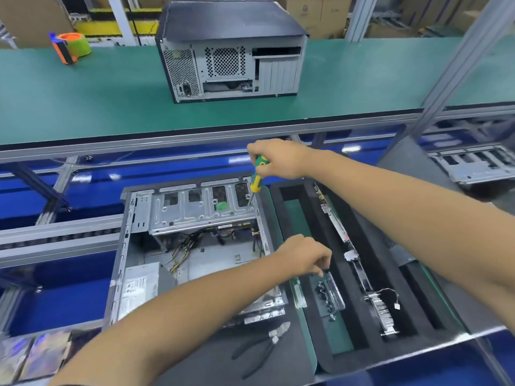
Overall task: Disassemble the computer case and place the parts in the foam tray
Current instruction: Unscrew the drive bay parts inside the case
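An open computer case lies on its side in front of me, with a metal drive cage and loose cables inside. My right hand grips a green and yellow screwdriver, its tip down at the cage's far right corner. To the right lies the black foam tray, holding a long circuit board, a metal bracket with screws, and a heatsink with a wire. My left hand hovers over the tray's bracket slot with fingers curled downward; whether they pinch anything is unclear.
Black pliers lie on a dark mat near the front edge. A closed computer case stands on the green bench behind, with an orange and green tape dispenser at the far left. A metal chassis frame sits at the right.
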Action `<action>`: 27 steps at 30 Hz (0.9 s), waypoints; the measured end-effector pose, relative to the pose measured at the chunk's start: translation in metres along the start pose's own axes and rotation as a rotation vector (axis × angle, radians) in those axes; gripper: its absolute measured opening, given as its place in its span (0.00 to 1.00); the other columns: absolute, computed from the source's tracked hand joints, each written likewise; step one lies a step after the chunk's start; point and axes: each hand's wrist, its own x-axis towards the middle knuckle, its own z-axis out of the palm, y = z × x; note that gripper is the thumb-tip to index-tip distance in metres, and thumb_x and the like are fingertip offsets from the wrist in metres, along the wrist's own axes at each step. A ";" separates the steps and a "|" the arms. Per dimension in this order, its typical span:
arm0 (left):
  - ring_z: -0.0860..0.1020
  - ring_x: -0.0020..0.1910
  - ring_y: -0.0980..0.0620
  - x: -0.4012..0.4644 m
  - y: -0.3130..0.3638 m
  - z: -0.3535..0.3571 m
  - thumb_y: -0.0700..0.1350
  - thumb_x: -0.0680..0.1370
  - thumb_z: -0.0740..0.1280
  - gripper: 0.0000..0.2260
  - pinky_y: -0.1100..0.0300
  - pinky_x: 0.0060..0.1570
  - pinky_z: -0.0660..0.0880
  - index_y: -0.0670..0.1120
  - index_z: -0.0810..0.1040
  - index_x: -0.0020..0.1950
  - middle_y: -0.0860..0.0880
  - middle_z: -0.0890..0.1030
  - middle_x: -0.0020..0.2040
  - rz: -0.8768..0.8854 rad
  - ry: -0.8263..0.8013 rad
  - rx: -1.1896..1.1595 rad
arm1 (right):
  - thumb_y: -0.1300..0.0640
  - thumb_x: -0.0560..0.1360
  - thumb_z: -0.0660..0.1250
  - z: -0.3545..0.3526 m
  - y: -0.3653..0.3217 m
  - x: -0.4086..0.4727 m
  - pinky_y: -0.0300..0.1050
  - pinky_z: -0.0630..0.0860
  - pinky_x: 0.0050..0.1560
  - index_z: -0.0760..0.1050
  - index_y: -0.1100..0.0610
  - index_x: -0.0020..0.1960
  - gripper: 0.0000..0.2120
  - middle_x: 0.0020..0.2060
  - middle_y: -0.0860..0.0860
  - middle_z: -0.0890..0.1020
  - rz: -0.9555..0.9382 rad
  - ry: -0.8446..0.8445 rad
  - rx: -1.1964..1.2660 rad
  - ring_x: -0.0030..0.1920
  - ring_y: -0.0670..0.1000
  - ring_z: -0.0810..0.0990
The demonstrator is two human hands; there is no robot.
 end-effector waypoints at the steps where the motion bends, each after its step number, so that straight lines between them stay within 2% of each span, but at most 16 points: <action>1: 0.82 0.54 0.50 0.008 0.005 0.004 0.52 0.74 0.78 0.13 0.57 0.48 0.73 0.52 0.81 0.56 0.54 0.85 0.51 -0.029 -0.036 -0.020 | 0.55 0.76 0.67 0.000 0.000 0.000 0.55 0.73 0.44 0.70 0.54 0.49 0.06 0.46 0.52 0.77 -0.009 0.003 0.005 0.46 0.58 0.76; 4: 0.79 0.61 0.49 0.023 0.009 0.015 0.60 0.75 0.74 0.22 0.53 0.48 0.73 0.55 0.76 0.66 0.53 0.82 0.62 -0.116 -0.128 -0.132 | 0.56 0.77 0.67 0.000 0.002 0.001 0.54 0.71 0.43 0.70 0.55 0.49 0.07 0.44 0.52 0.77 -0.029 0.022 0.047 0.42 0.55 0.73; 5: 0.78 0.62 0.48 0.025 0.008 0.015 0.63 0.77 0.71 0.23 0.52 0.51 0.74 0.55 0.75 0.68 0.53 0.81 0.64 -0.129 -0.138 -0.155 | 0.56 0.77 0.68 -0.001 0.003 0.002 0.53 0.70 0.42 0.69 0.54 0.48 0.07 0.43 0.51 0.76 -0.033 0.026 0.057 0.41 0.53 0.71; 8: 0.78 0.61 0.49 0.020 -0.005 0.002 0.59 0.83 0.64 0.15 0.47 0.60 0.76 0.54 0.78 0.65 0.54 0.82 0.62 -0.133 -0.069 -0.152 | 0.56 0.76 0.68 -0.003 0.006 0.004 0.50 0.67 0.39 0.69 0.52 0.46 0.07 0.40 0.48 0.74 -0.035 0.035 0.087 0.38 0.51 0.69; 10: 0.78 0.58 0.51 0.009 -0.018 -0.018 0.56 0.84 0.62 0.11 0.47 0.58 0.77 0.53 0.79 0.60 0.55 0.83 0.57 -0.109 0.042 -0.114 | 0.56 0.76 0.68 -0.006 0.008 0.008 0.51 0.68 0.39 0.70 0.53 0.47 0.06 0.40 0.49 0.75 -0.035 0.046 0.102 0.38 0.51 0.69; 12: 0.77 0.51 0.53 -0.010 -0.034 -0.042 0.56 0.85 0.61 0.11 0.49 0.51 0.77 0.52 0.79 0.55 0.56 0.82 0.50 -0.037 0.158 -0.101 | 0.56 0.76 0.68 -0.009 0.010 0.013 0.53 0.70 0.40 0.71 0.55 0.48 0.06 0.42 0.52 0.77 -0.038 0.058 0.100 0.40 0.52 0.71; 14: 0.72 0.44 0.55 -0.034 -0.054 -0.060 0.56 0.85 0.59 0.13 0.54 0.45 0.73 0.50 0.78 0.49 0.56 0.79 0.42 0.079 0.315 -0.036 | 0.57 0.75 0.68 -0.011 0.011 0.019 0.53 0.70 0.39 0.71 0.56 0.48 0.06 0.41 0.52 0.76 -0.041 0.067 0.098 0.40 0.53 0.71; 16: 0.68 0.41 0.54 -0.059 -0.080 -0.069 0.54 0.83 0.62 0.14 0.56 0.43 0.68 0.47 0.75 0.44 0.54 0.75 0.38 0.103 0.517 0.014 | 0.57 0.75 0.68 -0.012 0.012 0.023 0.55 0.71 0.38 0.71 0.55 0.47 0.06 0.41 0.51 0.76 -0.043 0.069 0.099 0.39 0.54 0.71; 18: 0.67 0.43 0.53 -0.078 -0.110 -0.071 0.50 0.81 0.69 0.11 0.57 0.44 0.65 0.46 0.75 0.44 0.52 0.75 0.40 -0.036 0.691 -0.051 | 0.57 0.75 0.68 -0.011 0.011 0.028 0.59 0.73 0.39 0.70 0.54 0.47 0.06 0.41 0.52 0.76 -0.046 0.062 0.090 0.40 0.56 0.73; 20: 0.68 0.48 0.50 -0.089 -0.135 -0.069 0.46 0.78 0.75 0.11 0.58 0.50 0.66 0.42 0.76 0.52 0.47 0.75 0.48 -0.233 0.807 -0.108 | 0.57 0.75 0.68 -0.008 0.011 0.033 0.59 0.74 0.42 0.71 0.54 0.46 0.06 0.42 0.53 0.77 -0.059 0.050 0.074 0.42 0.58 0.74; 22: 0.71 0.54 0.47 -0.090 -0.157 -0.067 0.41 0.76 0.76 0.17 0.55 0.57 0.71 0.38 0.75 0.60 0.42 0.74 0.56 -0.354 0.797 -0.209 | 0.57 0.75 0.68 -0.005 0.011 0.038 0.58 0.74 0.44 0.70 0.54 0.46 0.06 0.43 0.52 0.76 -0.082 0.016 0.049 0.45 0.59 0.75; 23: 0.73 0.56 0.47 -0.091 -0.162 -0.069 0.38 0.77 0.75 0.16 0.53 0.60 0.74 0.38 0.75 0.62 0.41 0.75 0.58 -0.375 0.746 -0.312 | 0.57 0.75 0.68 -0.005 0.011 0.039 0.58 0.73 0.45 0.69 0.53 0.46 0.07 0.43 0.52 0.76 -0.091 -0.005 0.035 0.45 0.59 0.74; 25: 0.79 0.54 0.48 -0.089 -0.166 -0.071 0.35 0.78 0.72 0.13 0.49 0.60 0.77 0.41 0.77 0.62 0.42 0.79 0.56 -0.379 0.609 -0.472 | 0.57 0.76 0.68 -0.006 0.010 0.042 0.58 0.73 0.46 0.68 0.52 0.45 0.08 0.43 0.51 0.75 -0.088 -0.038 0.027 0.44 0.57 0.73; 27: 0.80 0.53 0.49 -0.083 -0.170 -0.070 0.37 0.78 0.73 0.11 0.52 0.57 0.79 0.45 0.80 0.59 0.46 0.81 0.53 -0.361 0.554 -0.465 | 0.57 0.76 0.68 -0.007 0.011 0.044 0.59 0.73 0.44 0.68 0.51 0.44 0.09 0.42 0.52 0.76 -0.061 -0.044 0.039 0.42 0.55 0.72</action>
